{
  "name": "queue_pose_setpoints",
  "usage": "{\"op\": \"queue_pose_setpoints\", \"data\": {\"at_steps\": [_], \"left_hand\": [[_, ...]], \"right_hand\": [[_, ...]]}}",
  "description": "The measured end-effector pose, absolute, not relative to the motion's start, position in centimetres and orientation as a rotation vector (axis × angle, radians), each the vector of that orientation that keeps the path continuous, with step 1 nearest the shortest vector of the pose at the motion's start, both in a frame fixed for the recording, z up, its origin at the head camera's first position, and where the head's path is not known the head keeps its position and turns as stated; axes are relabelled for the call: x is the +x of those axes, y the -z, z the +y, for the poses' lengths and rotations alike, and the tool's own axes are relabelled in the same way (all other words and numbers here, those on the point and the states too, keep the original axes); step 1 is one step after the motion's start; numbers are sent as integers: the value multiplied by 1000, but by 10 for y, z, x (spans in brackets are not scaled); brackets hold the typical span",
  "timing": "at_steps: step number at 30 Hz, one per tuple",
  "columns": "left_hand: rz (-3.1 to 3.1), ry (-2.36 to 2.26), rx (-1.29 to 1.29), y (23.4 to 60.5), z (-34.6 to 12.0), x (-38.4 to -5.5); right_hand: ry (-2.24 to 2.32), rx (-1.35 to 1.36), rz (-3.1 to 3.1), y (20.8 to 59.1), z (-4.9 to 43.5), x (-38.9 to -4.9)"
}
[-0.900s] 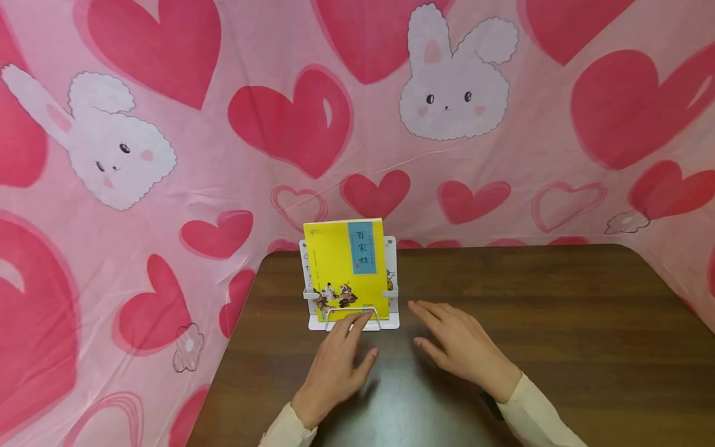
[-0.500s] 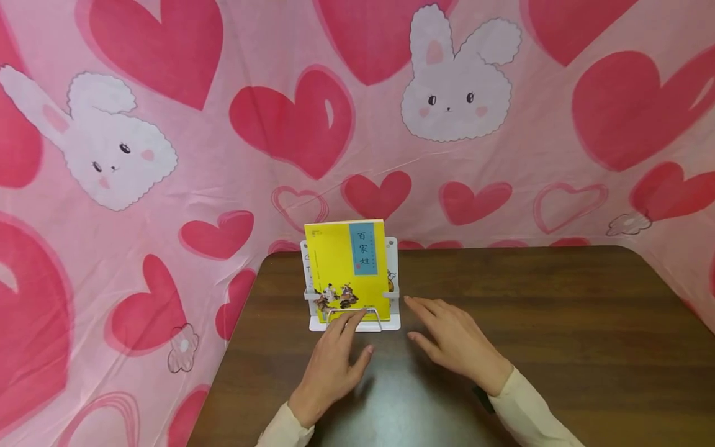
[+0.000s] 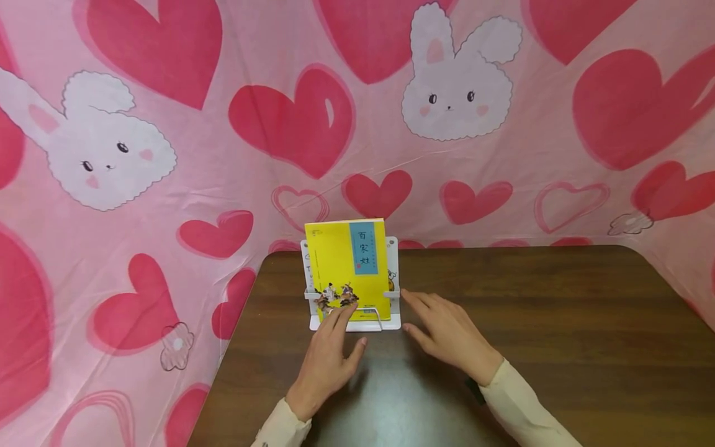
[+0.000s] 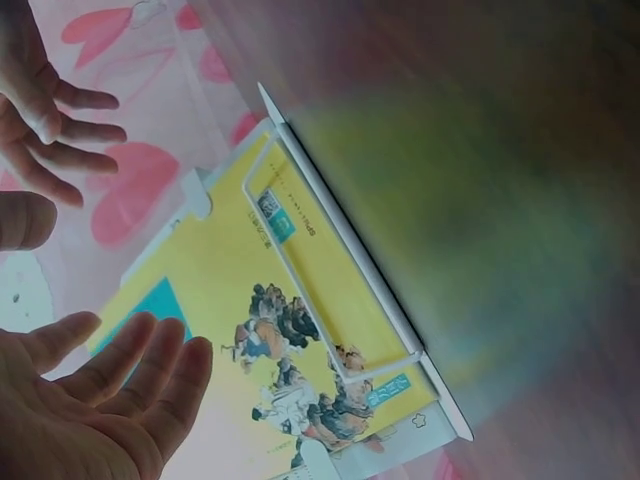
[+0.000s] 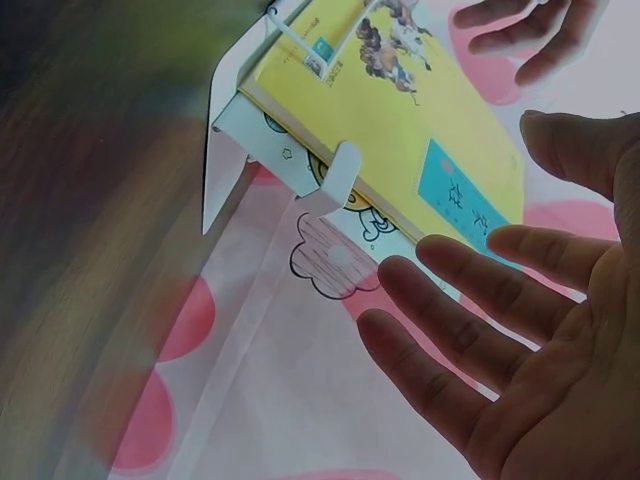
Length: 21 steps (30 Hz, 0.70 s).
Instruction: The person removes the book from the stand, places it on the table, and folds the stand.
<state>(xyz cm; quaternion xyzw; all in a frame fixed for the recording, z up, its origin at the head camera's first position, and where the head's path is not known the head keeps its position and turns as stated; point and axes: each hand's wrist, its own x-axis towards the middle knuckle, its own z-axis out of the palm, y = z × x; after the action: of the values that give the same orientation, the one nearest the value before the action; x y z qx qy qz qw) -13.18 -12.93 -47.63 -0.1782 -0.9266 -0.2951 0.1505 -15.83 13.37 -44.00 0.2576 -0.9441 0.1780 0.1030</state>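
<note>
A yellow book (image 3: 332, 257) with a blue title panel stands upright, leaning back on a white book stand (image 3: 393, 268). The stand's wire bracket (image 4: 310, 318) crosses the lower cover, and a side clip (image 5: 340, 172) reaches to its edge. My left hand (image 3: 325, 363) is in front of the stand, fingers extended, overlapping the book's lower left in the head view. On the other side, my right hand (image 3: 454, 335) has its fingertips right at the stand's right edge, fingers spread. Both palms (image 4: 75, 435) hold nothing; fingers look relaxed in the right wrist view.
A dark brown wooden table (image 3: 547, 323) carries the stand near its back left part. Behind it hangs a pink cloth (image 3: 380, 146) printed with hearts and rabbits, reaching down along the left side and the back edge.
Both hands have shifted slightly to the left. The right fingertips have come closer to the stand's edge. The left hand now overlaps more of the bracket's left part. Book and stand keep their place.
</note>
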Motion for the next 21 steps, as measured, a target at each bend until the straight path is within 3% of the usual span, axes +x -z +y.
{"op": "queue_pose_setpoints", "data": {"at_steps": [21], "left_hand": [[-2618, 926, -335, 477, -148, -147]], "right_hand": [[-613, 716, -2758, 447, 118, -183]]}}
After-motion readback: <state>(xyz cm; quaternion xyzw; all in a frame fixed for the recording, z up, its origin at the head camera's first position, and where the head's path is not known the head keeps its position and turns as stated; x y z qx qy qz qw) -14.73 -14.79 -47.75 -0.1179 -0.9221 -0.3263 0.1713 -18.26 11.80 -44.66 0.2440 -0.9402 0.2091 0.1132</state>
